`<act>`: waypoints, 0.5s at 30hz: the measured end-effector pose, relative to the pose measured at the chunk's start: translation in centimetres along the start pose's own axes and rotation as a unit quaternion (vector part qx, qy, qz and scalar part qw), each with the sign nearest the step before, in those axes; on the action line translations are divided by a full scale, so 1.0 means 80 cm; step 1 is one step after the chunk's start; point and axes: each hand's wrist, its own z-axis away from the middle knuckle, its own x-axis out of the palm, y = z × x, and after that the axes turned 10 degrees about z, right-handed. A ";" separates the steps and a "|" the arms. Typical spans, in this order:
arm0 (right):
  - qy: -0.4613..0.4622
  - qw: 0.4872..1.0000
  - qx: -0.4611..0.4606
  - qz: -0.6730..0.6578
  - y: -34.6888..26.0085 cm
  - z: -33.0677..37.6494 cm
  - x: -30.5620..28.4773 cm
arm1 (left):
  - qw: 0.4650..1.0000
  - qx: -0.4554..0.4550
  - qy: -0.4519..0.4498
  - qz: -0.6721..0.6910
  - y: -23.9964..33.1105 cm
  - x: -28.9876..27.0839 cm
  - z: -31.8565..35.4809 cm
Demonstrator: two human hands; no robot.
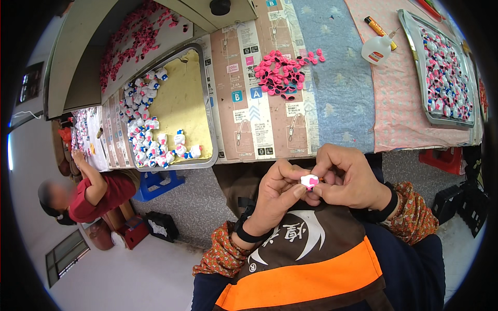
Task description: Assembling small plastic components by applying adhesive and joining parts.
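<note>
A small white figurine with pink parts (309, 180) is pinched between the fingertips of my left hand (280, 194) and my right hand (350, 179), just off the table's near edge. Both hands have their fingers curled closed around it, which hides part of it. Beyond them lies a pile of small pink pieces with dark ovals (277, 75). To the left, a metal tray (208, 103) lined in yellow holds many white figurines with blue and pink parts (150, 140).
A white squeeze bottle with a thin tip (376, 50) lies beside an orange tube (378, 31). At the right stands another filled metal tray (423, 98). More pink pieces (132, 46) lie under a cabinet-like frame, back left. Another person (93, 199) sits at far left, near a blue stool (155, 184).
</note>
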 end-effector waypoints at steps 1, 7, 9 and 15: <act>-0.005 1.000 -0.006 -0.003 0.001 0.000 -0.001 | 1.000 -0.001 -0.001 0.004 0.000 0.000 0.000; -0.007 1.000 -0.003 -0.030 0.006 0.000 0.000 | 1.000 -0.023 0.016 0.014 0.002 0.001 -0.001; -0.007 0.999 0.002 -0.031 0.004 0.000 0.000 | 0.999 -0.033 0.017 0.020 0.002 0.000 -0.001; 0.000 1.000 -0.005 -0.006 -0.001 0.000 0.002 | 0.995 -0.051 -0.003 0.089 0.000 -0.007 -0.004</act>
